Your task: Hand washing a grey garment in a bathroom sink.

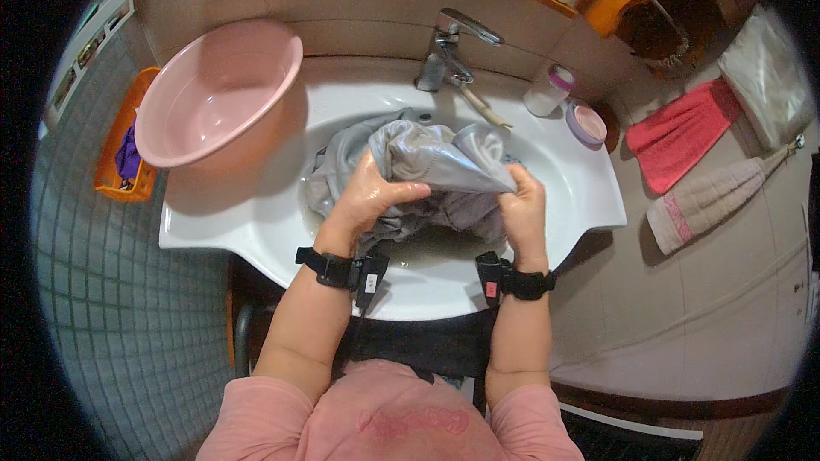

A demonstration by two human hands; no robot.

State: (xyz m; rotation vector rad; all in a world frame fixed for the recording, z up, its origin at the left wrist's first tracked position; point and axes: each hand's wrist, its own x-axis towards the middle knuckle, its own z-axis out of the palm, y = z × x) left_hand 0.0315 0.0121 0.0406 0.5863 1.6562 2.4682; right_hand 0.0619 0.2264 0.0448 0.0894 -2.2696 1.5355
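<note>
A wet grey garment [444,164] lies bunched in the white sink [564,179], its upper part lifted between my two hands. My left hand [369,198] grips the cloth at its left side, the thumb stretched along the near edge and the other fingers hidden behind the fabric. On the right, my right hand [523,209] pinches a corner of the same cloth, pulling that edge fairly straight. More of the garment sags into cloudy water [427,249] below. Each wrist wears a black strap with a small box.
Left on the counter stands a pink basin [224,90], beside an orange basket [132,179]. A chrome faucet [444,47] rises behind the sink. A lidded jar [548,92] and a small round tub [587,124] sit right. Red [683,132] and beige [713,196] towels hang on the wall.
</note>
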